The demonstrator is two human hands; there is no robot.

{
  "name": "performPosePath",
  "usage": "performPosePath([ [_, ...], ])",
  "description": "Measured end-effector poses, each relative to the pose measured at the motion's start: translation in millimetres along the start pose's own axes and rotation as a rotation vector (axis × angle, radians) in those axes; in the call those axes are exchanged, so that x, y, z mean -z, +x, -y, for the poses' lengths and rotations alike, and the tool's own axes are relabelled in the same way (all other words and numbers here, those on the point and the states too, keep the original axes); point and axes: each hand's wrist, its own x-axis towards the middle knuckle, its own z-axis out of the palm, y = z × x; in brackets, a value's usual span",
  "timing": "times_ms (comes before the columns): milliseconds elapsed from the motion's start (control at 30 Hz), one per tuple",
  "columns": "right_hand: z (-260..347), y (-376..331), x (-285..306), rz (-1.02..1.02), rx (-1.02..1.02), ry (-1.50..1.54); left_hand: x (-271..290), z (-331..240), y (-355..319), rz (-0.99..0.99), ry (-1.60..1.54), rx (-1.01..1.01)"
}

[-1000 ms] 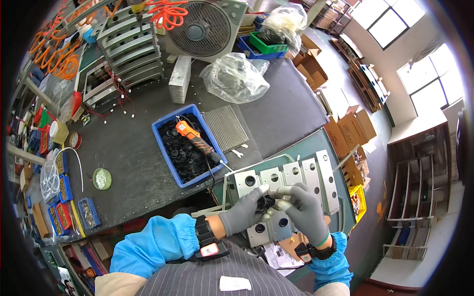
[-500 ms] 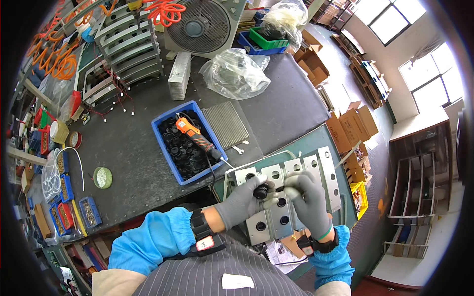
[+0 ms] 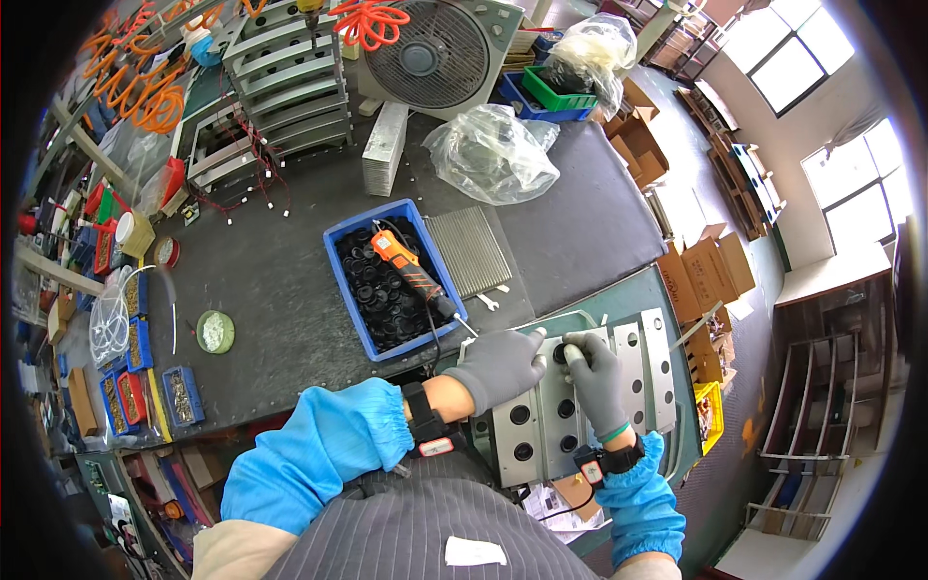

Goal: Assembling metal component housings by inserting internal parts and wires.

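One orange screwdriver [image 3: 411, 275] is being supported by one blue bin [image 3: 346, 293] of black rings [image 3: 367, 285]. The left hand [image 3: 498, 369] is being held curled over metal plates [image 3: 541, 430], its grip hidden; one dark ring [image 3: 560, 354] on one plate is being touched by the right hand [image 3: 597, 382], whether pinched cannot be told.

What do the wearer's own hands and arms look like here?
The left hand and right hand wear grey gloves with paler-tipped fingers; the right glove has a green cuff edge. Black wrist straps carry white, red-edged labels. Next come bright-blue, gathered oversleeves, then beige sleeves.
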Motion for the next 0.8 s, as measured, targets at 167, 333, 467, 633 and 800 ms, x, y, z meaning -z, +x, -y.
performPosePath([
  [167, -4.2, -2.7, 3.1, 0.005, 0.029, -0.134, 0.7, 0.9, 0.7, 0.031, 0.005, -0.014],
  [333, 22.1, 1.2, -2.8, 0.139, 0.257, -0.354, -5.2, 14.4, -6.9, -0.03, -0.065, -0.062],
  [467, 15.5, 15.8, -3.9, 0.24, 0.055, -0.131, -17.2, 21.4, -2.1, -0.262, -0.257, -0.267],
  [633, 26.2, 7.3, 42.7, 0.406, 0.168, -0.569, -10.5, -9.4, 9.6, 0.004, 0.219, -0.298],
  [800, 24.1, 15.8, 38.0, 0.501, 0.133, -0.437, -33.9, 12.3, 25.5, -0.044, 0.118, -0.191],
])
